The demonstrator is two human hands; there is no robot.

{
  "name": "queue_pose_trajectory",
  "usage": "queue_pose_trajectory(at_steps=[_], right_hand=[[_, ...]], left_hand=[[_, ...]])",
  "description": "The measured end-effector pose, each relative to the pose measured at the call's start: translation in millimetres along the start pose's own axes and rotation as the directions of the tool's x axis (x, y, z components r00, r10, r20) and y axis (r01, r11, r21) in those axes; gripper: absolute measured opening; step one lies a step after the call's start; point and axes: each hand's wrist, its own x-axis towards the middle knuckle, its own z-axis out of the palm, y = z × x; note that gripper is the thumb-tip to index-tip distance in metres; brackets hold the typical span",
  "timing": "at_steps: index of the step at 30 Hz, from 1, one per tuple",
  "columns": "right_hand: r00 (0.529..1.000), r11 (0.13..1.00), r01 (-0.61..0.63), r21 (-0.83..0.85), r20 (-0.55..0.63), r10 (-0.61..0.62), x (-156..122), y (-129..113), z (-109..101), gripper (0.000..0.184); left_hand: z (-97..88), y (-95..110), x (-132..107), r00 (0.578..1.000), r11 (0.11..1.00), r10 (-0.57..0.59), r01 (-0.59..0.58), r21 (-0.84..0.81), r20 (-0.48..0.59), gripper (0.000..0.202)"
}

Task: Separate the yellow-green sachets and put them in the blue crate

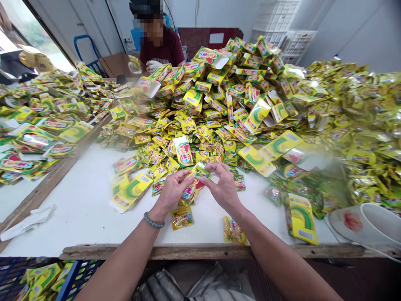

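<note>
My left hand (173,188) and my right hand (221,186) meet over the white table (84,209), both closed on one small yellow-green carton (192,188) with red lettering. The left hand grips its lower side; the right hand pinches its top flap. A green bead bracelet (153,220) circles my left wrist. Two small sachets (181,217) lie on the table just below my hands. Flat yellow cartons (130,192) lie to the left of my hands.
A huge heap of yellow cartons and sachets (238,96) covers the table's back and right. Another person in a dark red shirt (164,50) sits at the far side, a gloved hand (153,65) showing. A white bowl (372,225) sits at right. A blue crate (46,280) holds cartons at lower left.
</note>
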Motion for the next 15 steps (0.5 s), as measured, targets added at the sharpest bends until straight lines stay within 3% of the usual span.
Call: queue_pose_trajectory(at_steps=[3,7,11,13,15], right_hand=[[1.0,0.999,-0.018,-0.04,-0.019,0.017,0.5,-1.5,-0.6,0.018],[0.987,0.997,-0.04,-0.061,0.151,0.049,0.7,2.9,1.9,0.007],[0.955,0.999,0.001,-0.049,0.296,0.014,-0.8,5.3,5.4,0.016],[0.966,1.0,0.014,-0.026,0.259,-0.007,-1.7,3.0,6.1,0.011],[0.995,1.0,0.02,0.004,0.096,-0.02,-1.9,-0.4,5.8,0.016]], left_hand=[[2.0,3.8,-1.4,0.998,0.995,0.059,-0.057,0.086,-0.024,0.034],[0.3,1.8,-4.0,0.993,0.966,0.112,-0.1,0.239,-0.034,0.033],[2.5,-0.5,-5.3,0.997,0.984,0.07,-0.065,0.165,-0.025,0.041],[5.6,0.9,-4.7,0.997,0.994,0.055,-0.05,0.096,-0.055,0.047],[8.5,3.6,-3.6,0.991,0.998,0.056,-0.055,0.011,-0.121,0.05]])
